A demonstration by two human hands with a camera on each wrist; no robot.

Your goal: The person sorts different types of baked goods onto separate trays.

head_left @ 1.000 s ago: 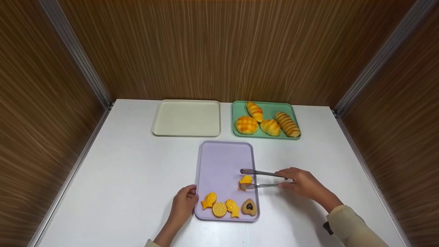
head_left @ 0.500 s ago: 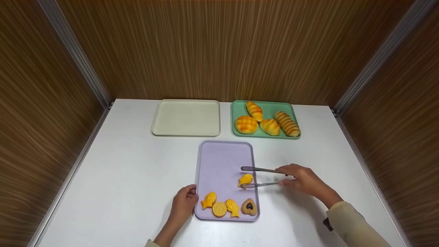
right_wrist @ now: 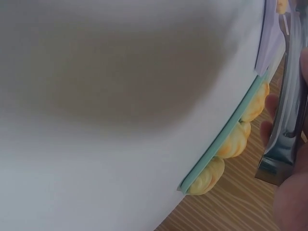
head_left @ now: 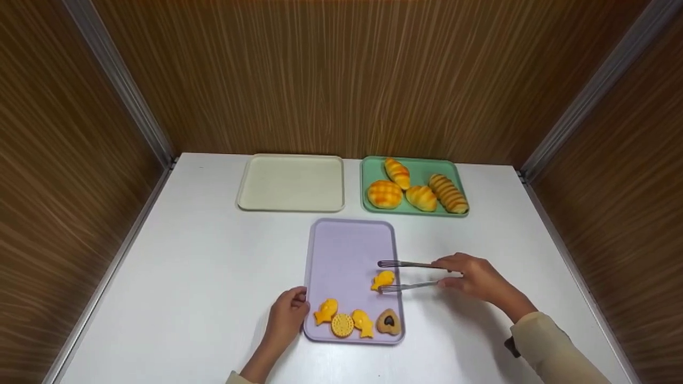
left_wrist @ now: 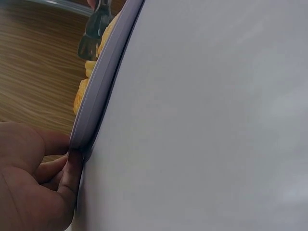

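My right hand (head_left: 472, 276) holds metal tongs (head_left: 418, 264) from the right side, their arms spread apart. The tips of the tongs are over the right part of the purple tray (head_left: 347, 245), one on each side of a yellow fish-shaped cookie (head_left: 383, 279); the near tip overlaps its tail. My left hand (head_left: 287, 314) pinches the tray's left rim, as the left wrist view also shows. Along the tray's near end lie another fish-shaped cookie (head_left: 326, 311), a round cookie (head_left: 342, 325), a third fish-shaped cookie (head_left: 363, 322) and a heart-shaped cookie with a dark centre (head_left: 388, 322).
Behind the purple tray stand a bare cream tray (head_left: 291, 184) and a green tray (head_left: 373, 209). On the green one are a round bun (head_left: 384, 194), two croissant-like rolls (head_left: 397, 173) and a long striped bread (head_left: 448, 193). Wood-grain panels (head_left: 341, 80) enclose the white table (head_left: 213, 256).
The tongs' arms have spread slightly, and the far arm has moved a little away from me. The fish-shaped cookie between them now shows more fully. My left hand stays put.
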